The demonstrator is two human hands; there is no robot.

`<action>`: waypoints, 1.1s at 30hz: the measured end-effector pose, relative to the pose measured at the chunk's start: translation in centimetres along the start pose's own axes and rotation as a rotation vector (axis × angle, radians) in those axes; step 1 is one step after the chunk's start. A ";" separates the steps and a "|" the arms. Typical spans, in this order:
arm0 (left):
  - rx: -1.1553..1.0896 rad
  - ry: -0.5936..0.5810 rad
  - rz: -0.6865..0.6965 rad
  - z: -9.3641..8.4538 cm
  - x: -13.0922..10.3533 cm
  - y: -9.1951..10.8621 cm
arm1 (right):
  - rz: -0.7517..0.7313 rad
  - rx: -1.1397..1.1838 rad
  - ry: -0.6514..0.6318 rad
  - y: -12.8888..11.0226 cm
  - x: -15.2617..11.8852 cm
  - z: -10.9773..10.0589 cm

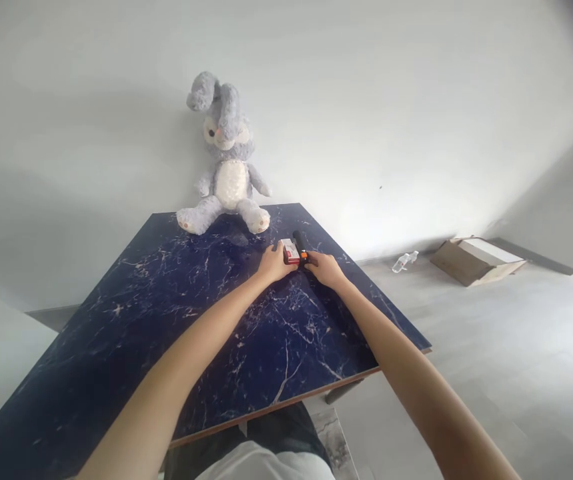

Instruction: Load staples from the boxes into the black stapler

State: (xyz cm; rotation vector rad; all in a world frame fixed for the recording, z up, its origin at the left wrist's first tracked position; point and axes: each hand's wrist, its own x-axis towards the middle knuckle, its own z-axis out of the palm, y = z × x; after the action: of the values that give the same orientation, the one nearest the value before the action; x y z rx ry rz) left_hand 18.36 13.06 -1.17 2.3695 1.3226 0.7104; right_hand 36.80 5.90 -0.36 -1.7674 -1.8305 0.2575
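Note:
My left hand [272,264] is closed on a small white-and-red box [291,249] at the right side of the blue marbled table [206,320]. Right beside the box is a black object with an orange part [300,244]; its exact kind is too small to make out. The fingers of my right hand [326,268] are closed around the near end of this black object. Both forearms reach out over the tabletop.
A grey plush rabbit [231,183] sits at the table's far edge, leaning on the wall. On the floor to the right lie a clear plastic bottle [405,261] and a cardboard box [466,263]. The table's near edge is close to my body.

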 end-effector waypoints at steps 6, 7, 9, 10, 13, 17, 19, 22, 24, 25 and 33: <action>0.000 0.013 -0.051 2.8 4.6 1.3 | 0.101 -0.033 0.121 3.8 2.2 0.0; 0.002 0.016 -0.052 3.1 5.2 1.5 | 0.110 -0.037 0.136 4.3 2.7 0.2; 0.010 0.024 -0.052 3.6 6.5 1.7 | 0.128 -0.043 0.167 5.0 3.9 0.4; 0.015 0.028 -0.052 3.9 7.1 1.8 | 0.138 -0.046 0.182 5.4 4.5 0.6; 0.032 0.039 -0.050 4.6 8.2 2.0 | 0.170 -0.052 0.226 6.3 5.9 0.9; 0.052 0.070 -0.058 4.8 7.7 1.9 | 0.213 -0.058 0.301 6.9 6.5 1.3; 0.059 0.093 -0.053 4.4 6.7 1.7 | 0.239 -0.060 0.345 6.9 6.4 1.3; 0.062 0.103 0.007 3.2 4.1 1.1 | 0.269 -0.064 0.401 6.4 6.0 1.3; 0.059 0.092 0.080 2.1 2.0 0.7 | 0.269 -0.067 0.422 5.9 5.9 1.2; 0.056 0.082 0.123 1.5 0.8 0.5 | 0.264 -0.068 0.429 5.6 5.9 1.2; 0.028 -0.011 0.355 -3.8 -7.6 -1.7 | 0.210 -0.068 0.485 3.1 4.9 0.6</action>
State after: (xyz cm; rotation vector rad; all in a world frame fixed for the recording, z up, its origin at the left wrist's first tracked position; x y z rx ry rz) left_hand 11.68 7.59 -0.85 2.6583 0.9193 0.7763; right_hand 39.32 11.13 -1.08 -1.8690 -1.3269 -0.1482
